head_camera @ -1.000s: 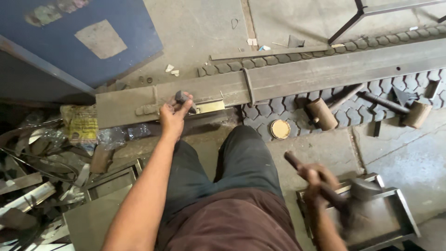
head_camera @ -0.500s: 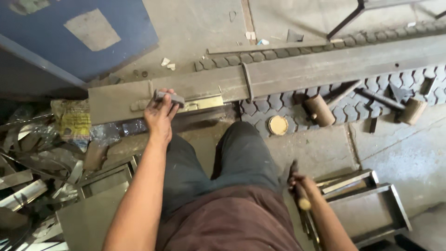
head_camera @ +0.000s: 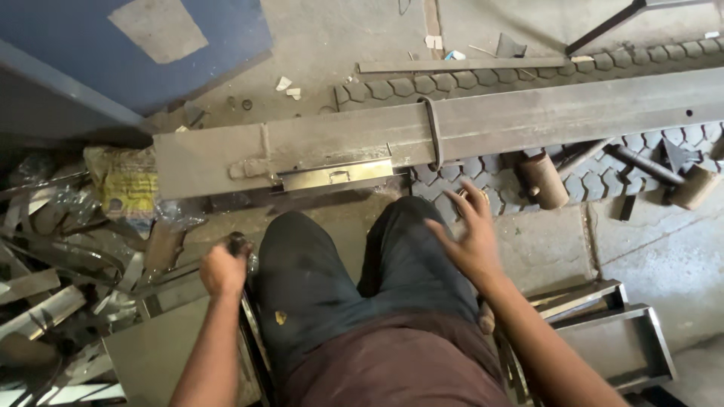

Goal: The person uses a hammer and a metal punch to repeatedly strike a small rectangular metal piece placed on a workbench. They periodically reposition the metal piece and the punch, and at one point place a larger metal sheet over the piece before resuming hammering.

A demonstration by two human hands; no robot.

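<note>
gripping dark handle (head_camera: 240, 245), left hand (head_camera: 221, 269) lowered

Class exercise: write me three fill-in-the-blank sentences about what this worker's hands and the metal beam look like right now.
The left hand is closed around a dark ____.
The right hand is ____, fingers spread above the knee.
The long metal beam rests on a ____ tyre tread.
Missing words: handle; open; black

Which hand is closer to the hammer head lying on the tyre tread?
Right. The right hand hovers open just left of the hammer head; the left hand is far off, beside the left knee.
</note>
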